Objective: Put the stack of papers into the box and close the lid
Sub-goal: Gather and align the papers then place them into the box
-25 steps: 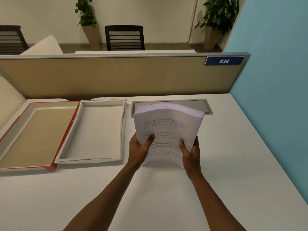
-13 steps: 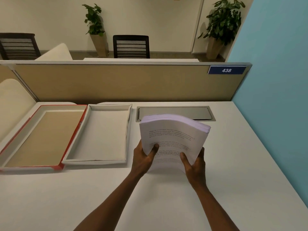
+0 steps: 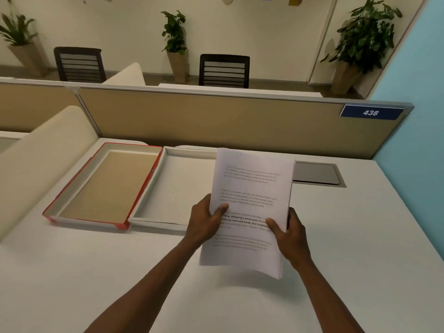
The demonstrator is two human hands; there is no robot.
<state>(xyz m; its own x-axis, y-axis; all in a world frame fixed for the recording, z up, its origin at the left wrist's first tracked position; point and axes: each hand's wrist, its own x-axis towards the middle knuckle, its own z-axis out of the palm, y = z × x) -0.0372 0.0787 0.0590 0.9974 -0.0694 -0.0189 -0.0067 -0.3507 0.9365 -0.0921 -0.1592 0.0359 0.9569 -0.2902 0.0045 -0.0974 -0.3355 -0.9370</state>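
**Papers in hand, box still waiting**

You have the stack of papers (image 3: pixel 249 207) lifted off the desk (image 3: pixel 360 236), printed face toward you, its far edge overlapping the near right part of the white tray. Your left hand (image 3: pixel 204 224) is closed on the stack's left edge, thumb across the page; your right hand (image 3: pixel 288 234) is closed on the lower right edge in the same way.

To the left lies the open box: the white tray (image 3: pixel 168 188) just beside the stack, and touching it on its far side the red-edged half (image 3: pixel 108 183) with a brown inner face, which I take to be the lid. Both are empty.

You are in the carrying step. Next, shift the stack left, level it flat, square it with the tray's walls and lower it in. The lid is not yet closed.
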